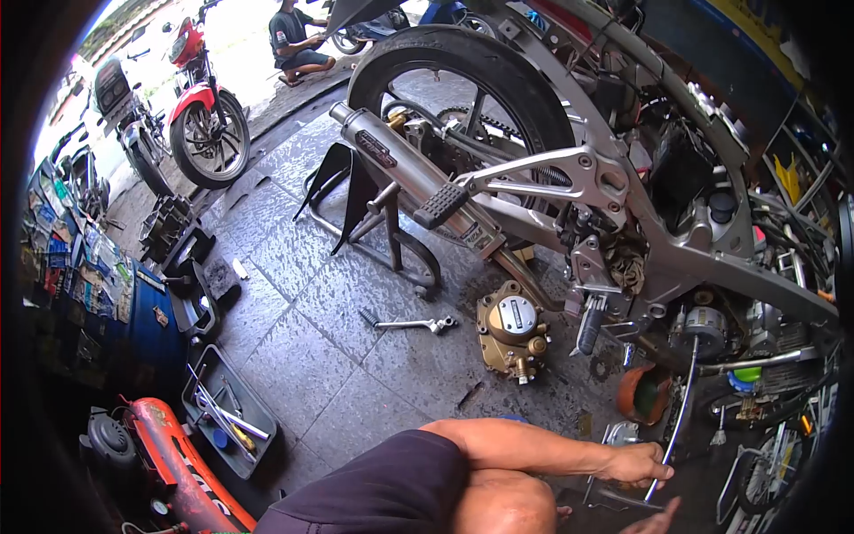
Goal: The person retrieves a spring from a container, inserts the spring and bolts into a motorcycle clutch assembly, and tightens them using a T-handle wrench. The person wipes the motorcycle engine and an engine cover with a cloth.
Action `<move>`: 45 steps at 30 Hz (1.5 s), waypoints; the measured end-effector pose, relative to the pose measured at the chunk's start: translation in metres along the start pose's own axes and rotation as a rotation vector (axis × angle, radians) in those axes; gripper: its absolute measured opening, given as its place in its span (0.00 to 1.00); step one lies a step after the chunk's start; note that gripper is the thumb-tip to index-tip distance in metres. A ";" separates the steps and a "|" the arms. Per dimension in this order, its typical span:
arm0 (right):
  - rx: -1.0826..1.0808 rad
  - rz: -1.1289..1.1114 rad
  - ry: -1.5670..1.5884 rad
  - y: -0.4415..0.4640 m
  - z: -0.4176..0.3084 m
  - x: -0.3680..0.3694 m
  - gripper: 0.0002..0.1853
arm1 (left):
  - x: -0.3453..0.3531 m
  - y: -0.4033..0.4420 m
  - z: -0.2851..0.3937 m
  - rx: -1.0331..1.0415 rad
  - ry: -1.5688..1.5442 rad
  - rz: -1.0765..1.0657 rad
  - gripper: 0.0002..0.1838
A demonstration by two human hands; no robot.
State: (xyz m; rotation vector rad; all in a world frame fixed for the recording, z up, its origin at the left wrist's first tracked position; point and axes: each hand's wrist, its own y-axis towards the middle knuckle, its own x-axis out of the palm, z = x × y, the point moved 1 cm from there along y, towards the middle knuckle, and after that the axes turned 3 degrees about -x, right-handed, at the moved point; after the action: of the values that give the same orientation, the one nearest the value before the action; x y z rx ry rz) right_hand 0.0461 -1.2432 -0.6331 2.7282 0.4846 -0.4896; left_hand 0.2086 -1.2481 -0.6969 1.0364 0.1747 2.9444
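Observation:
My left hand [639, 465] is closed round the shaft of a long T-handle wrench [683, 414]. The wrench's far end reaches a round metal part [704, 327] low on the motorcycle's engine. Beside the crossbar at the near end is my right hand [656, 521], partly cut off by the bottom edge and a little blurred, its visible fingers stretched out. An orange-brown bowl [642, 394] sits just beyond my left hand. On the floor to the left lie a gold engine cover [511, 331] and a kick-start lever [409, 322].
The motorcycle's rear wheel [551, 107] and exhaust [405, 169] stand above a black stand [391, 233]. At lower left are a tool tray [253, 445] and a red air compressor [173, 445]. Outside, a person [294, 40] crouches near a red motorcycle [209, 125].

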 end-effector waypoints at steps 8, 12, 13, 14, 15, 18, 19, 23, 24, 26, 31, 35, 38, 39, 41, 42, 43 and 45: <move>-0.105 -0.035 -0.014 -0.003 -0.017 -0.010 0.22 | 0.000 -0.003 0.012 0.059 0.015 0.033 0.21; -0.253 -0.580 -0.156 -0.020 0.053 0.015 0.23 | 0.004 0.001 0.017 0.035 0.068 0.135 0.21; -0.231 -0.538 -0.126 -0.024 0.020 0.025 0.23 | 0.001 -0.001 0.016 0.004 0.097 0.180 0.21; -0.189 -0.498 -0.105 -0.033 -0.015 0.026 0.23 | -0.003 -0.002 0.006 -0.014 0.082 0.182 0.21; -0.149 -0.382 -0.078 -0.024 -0.013 0.004 0.24 | -0.008 0.002 -0.005 0.056 0.153 0.211 0.21; 0.043 -0.165 -0.070 0.008 0.003 -0.018 0.25 | -0.007 -0.005 0.017 0.082 0.065 0.149 0.22; -0.026 -0.252 -0.327 0.003 0.019 -0.004 0.24 | -0.006 -0.004 0.020 0.080 0.062 0.146 0.22; -0.096 -0.492 -0.387 -0.037 -0.045 0.041 0.21 | -0.009 0.005 0.008 0.087 0.168 0.261 0.22; -0.169 -0.464 -0.291 -0.039 -0.055 0.041 0.21 | -0.010 0.003 0.005 0.111 0.238 0.354 0.23; -0.257 -0.243 -0.084 -0.010 -0.012 0.001 0.24 | -0.007 0.001 0.013 0.090 0.185 0.308 0.23; -0.493 -0.064 -0.501 -0.014 0.018 0.035 0.27 | -0.004 0.008 0.013 0.082 0.056 0.293 0.23; 0.347 -0.346 -0.211 -0.016 0.005 0.037 0.29 | -0.008 0.004 0.010 0.066 0.141 0.102 0.24; 0.165 -0.326 0.358 -0.020 -0.011 0.024 0.31 | -0.007 0.001 0.019 0.054 0.128 0.147 0.24; 0.190 -0.326 0.396 -0.020 -0.016 0.018 0.27 | -0.004 -0.004 0.023 0.065 0.107 0.145 0.24; 0.046 -0.399 0.201 -0.022 -0.026 0.011 0.24 | -0.004 -0.003 0.022 0.062 0.140 0.174 0.24; -0.095 -0.462 -0.001 -0.025 -0.031 0.010 0.22 | -0.003 -0.003 0.023 0.055 0.167 0.199 0.24; -0.145 -0.473 0.017 -0.029 -0.034 0.014 0.21 | -0.001 -0.003 0.023 0.047 0.162 0.213 0.24; -0.131 -0.398 -0.016 -0.028 -0.042 0.016 0.22 | 0.006 -0.006 0.022 0.040 0.188 0.282 0.23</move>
State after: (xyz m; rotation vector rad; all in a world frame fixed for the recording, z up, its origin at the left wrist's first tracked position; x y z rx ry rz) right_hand 0.0605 -1.1984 -0.6090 2.5028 1.0264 -0.5527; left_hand 0.2175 -1.2394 -0.6769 0.8494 0.0974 3.3066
